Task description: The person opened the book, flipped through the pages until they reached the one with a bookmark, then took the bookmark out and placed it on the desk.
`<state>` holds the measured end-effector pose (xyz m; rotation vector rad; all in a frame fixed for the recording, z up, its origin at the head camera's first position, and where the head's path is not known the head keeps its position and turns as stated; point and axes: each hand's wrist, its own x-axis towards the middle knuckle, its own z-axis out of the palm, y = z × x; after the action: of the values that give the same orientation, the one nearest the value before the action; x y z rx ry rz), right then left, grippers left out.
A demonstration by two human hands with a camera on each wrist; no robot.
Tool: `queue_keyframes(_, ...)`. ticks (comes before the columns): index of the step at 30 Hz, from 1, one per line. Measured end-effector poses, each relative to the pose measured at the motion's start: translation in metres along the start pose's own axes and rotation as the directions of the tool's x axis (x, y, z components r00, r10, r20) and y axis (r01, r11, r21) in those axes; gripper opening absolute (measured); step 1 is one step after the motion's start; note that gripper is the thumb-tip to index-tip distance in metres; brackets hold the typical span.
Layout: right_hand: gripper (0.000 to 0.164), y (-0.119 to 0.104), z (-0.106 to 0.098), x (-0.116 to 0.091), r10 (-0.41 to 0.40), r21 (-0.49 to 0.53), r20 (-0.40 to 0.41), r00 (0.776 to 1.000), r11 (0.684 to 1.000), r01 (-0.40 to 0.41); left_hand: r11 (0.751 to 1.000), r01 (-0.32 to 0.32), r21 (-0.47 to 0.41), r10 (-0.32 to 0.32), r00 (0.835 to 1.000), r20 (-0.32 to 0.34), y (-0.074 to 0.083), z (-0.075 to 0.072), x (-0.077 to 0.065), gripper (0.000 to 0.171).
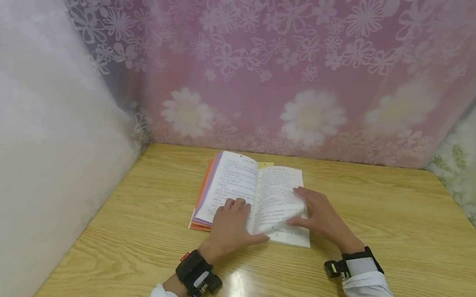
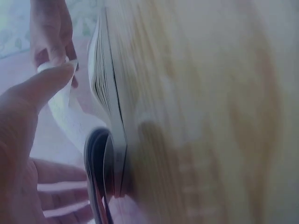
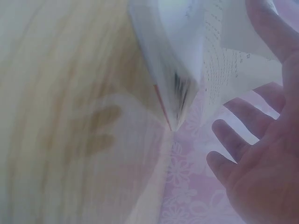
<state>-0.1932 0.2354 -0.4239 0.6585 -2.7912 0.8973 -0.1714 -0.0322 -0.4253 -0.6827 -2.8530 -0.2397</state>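
An open book (image 1: 277, 205) with printed white pages lies on the table. My left hand (image 1: 231, 225) rests on the lower part of its left page, thumb stretched out toward the right page. In the left wrist view that thumb (image 2: 51, 84) stands away from the other fingers, beside the curled page edges. At the book's right side, my right hand (image 1: 320, 212) holds a raised page (image 3: 243, 70) between thumb and fingers, and this page bows upward. Some right fingertips are hidden behind the page in the right wrist view.
Purple and orange covers (image 1: 204, 187) show under the book's left side, with a yellow edge (image 1: 266, 165) behind it. The wood-grain table (image 1: 381, 212) meets a pink flowered curtain (image 1: 267, 77) at the back. A white cloth (image 1: 38, 132) hangs at the left.
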Motion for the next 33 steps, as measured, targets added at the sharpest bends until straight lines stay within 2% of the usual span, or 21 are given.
queue_keyframes(3, 0.089, -0.004, -0.002, 0.001, -0.005, 0.006, -0.031, 1.000, 1.000, 0.005, 0.999, 0.022, 0.029, -0.022, 1.000, -0.009, 0.005, 0.000, 0.001, 0.085)
queue_keyframes(7, 0.088, -0.010, -0.002, 0.003, 0.005, 0.014, -0.054, 0.999, 1.000, -0.004, 0.998, 0.038, 0.055, -0.037, 0.999, -0.014, 0.006, 0.000, 0.002, 0.070)
queue_keyframes(11, 0.089, -0.013, -0.001, 0.005, 0.024, 0.035, -0.052, 0.998, 0.999, -0.022, 0.998, 0.037, 0.059, -0.037, 0.999, -0.001, 0.006, -0.001, 0.002, 0.055)
queue_keyframes(13, 0.091, -0.014, -0.001, 0.005, 0.041, 0.043, -0.040, 0.998, 0.998, -0.040, 0.999, 0.032, 0.044, -0.032, 0.999, 0.005, 0.005, -0.002, 0.002, 0.053)
queue_keyframes(16, 0.098, -0.012, -0.001, 0.005, 0.068, 0.054, -0.021, 0.997, 0.996, -0.067, 0.999, 0.032, -0.007, -0.032, 0.999, 0.016, 0.003, -0.003, 0.001, 0.059)
queue_keyframes(19, 0.105, -0.011, -0.002, 0.005, 0.076, 0.079, -0.009, 0.997, 0.994, -0.075, 0.994, 0.043, -0.101, -0.041, 0.999, 0.026, 0.001, -0.005, -0.001, 0.070)
queue_keyframes(23, 0.110, -0.011, -0.003, 0.002, 0.070, 0.084, 0.012, 0.997, 0.994, -0.071, 0.967, 0.055, -0.250, -0.058, 0.998, -0.003, -0.004, -0.007, -0.002, 0.079)
queue_keyframes(26, 0.110, -0.011, -0.004, -0.001, 0.086, 0.058, 0.041, 0.995, 0.994, -0.088, 0.942, 0.082, -0.327, -0.095, 0.995, -0.025, -0.009, -0.008, -0.002, 0.082)
queue_keyframes(28, 0.110, -0.010, -0.004, -0.003, 0.100, 0.040, 0.063, 0.993, 0.994, -0.103, 0.928, 0.124, -0.351, -0.144, 0.989, -0.031, -0.014, -0.010, -0.002, 0.082)
queue_keyframes(33, 0.109, -0.007, -0.004, -0.005, 0.119, -0.014, 0.097, 0.988, 0.993, -0.118, 0.897, 0.255, -0.362, -0.289, 0.957, -0.042, -0.029, -0.015, -0.001, 0.078)
